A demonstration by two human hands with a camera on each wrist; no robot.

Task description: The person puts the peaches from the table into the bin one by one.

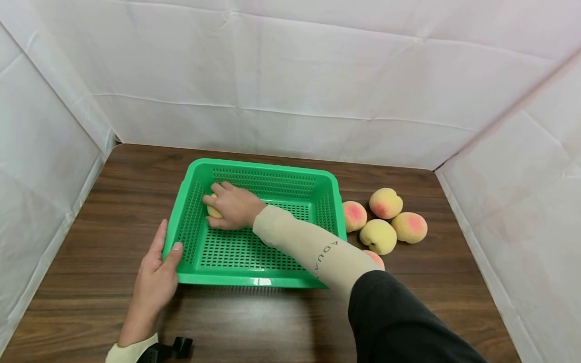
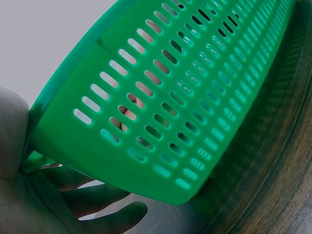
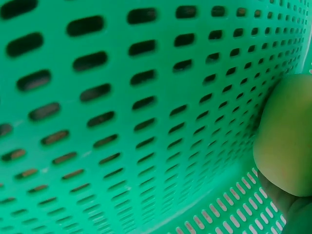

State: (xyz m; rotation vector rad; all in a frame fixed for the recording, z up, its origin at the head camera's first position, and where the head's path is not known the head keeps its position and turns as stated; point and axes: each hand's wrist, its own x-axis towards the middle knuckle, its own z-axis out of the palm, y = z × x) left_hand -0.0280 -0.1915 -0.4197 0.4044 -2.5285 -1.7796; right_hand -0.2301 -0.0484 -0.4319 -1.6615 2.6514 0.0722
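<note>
1 yellow-green peach (image 3: pixel 287 136), cut off by the view's edge, sits against the right hand (image 3: pixel 279 196), of which only a shadowed part shows below the fruit. Across from the hand rises the green basket (image 3: pixel 161 112) wall, its rows of slots showing dark and brownish patches. Just beside the hand, the basket's slotted floor shows paler openings.
</note>
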